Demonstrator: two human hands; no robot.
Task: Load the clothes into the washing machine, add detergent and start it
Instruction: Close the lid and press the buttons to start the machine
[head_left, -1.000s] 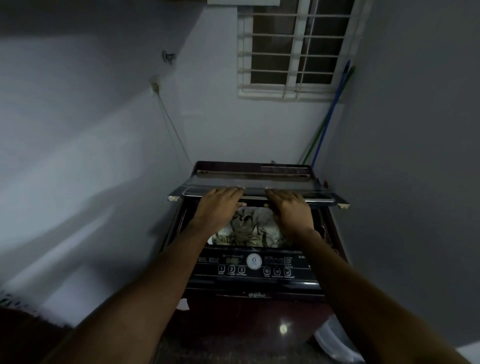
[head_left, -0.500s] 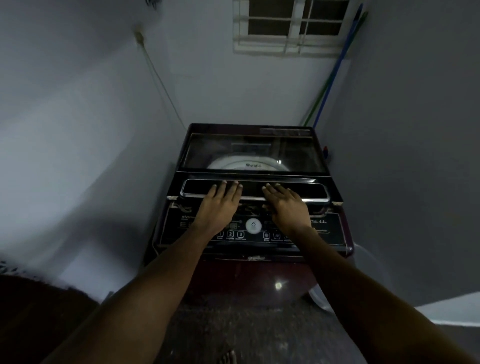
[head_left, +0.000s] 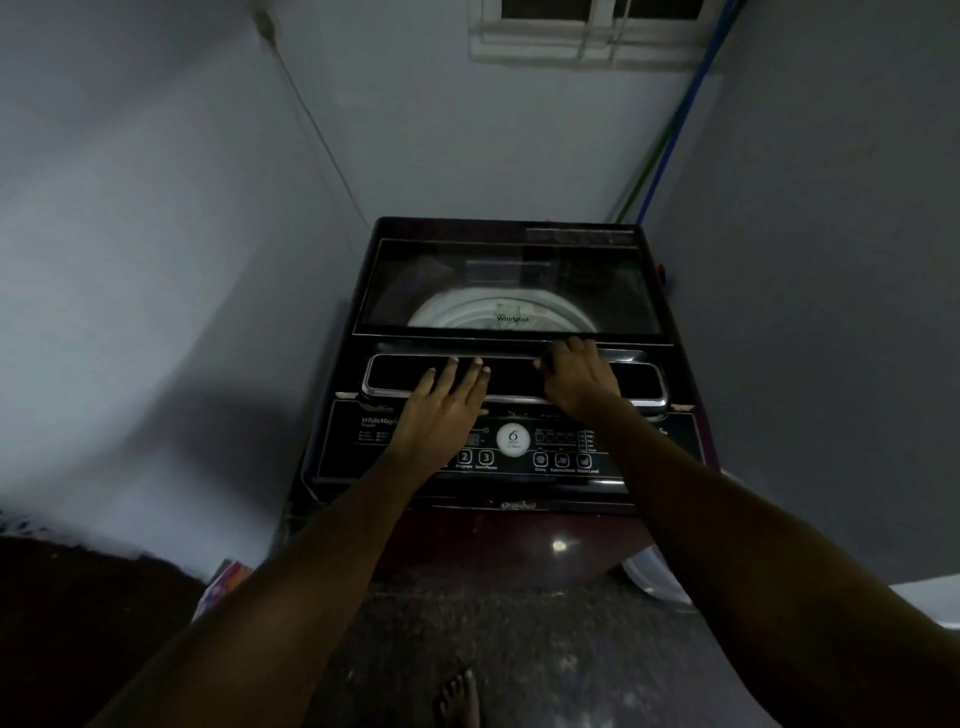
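Left hand (head_left: 441, 400) is laid flat on the front strip of the lid (head_left: 395, 374), fingers straight and slightly spread, nothing gripped. Right hand (head_left: 579, 379) is pressed on the same strip further right, fingers stretched forward with the tips reaching the seam at the glass panel (head_left: 509, 280); no pinch is seen, though a slight curl at the tips cannot be ruled out. Lid is down and flat on the washer (head_left: 519, 535), so the step is judged to be lid closing, at its very end. Drum ring (head_left: 447, 317) is seen through the glass; clothes are presumed inside, but too little shows through the dark glass to be told. Detergent is not seen anywhere for certain; a colourful packet (head_left: 226, 582) lies on the floor left of the washer, contents unreadable, so whether that step is done cannot be told. Control panel (head_left: 363, 447) sits just below the hands, partly covered by the left wrist, and looks unlit. Next move is judged to be starting: one hand needs to be lifted off the lid and brought back to the panel, power likely switched first, then the Start/Pause button (head_left: 485, 457) pressed with one fingertip. Buttons are packed close together, so care with aim is called for in this dim light.
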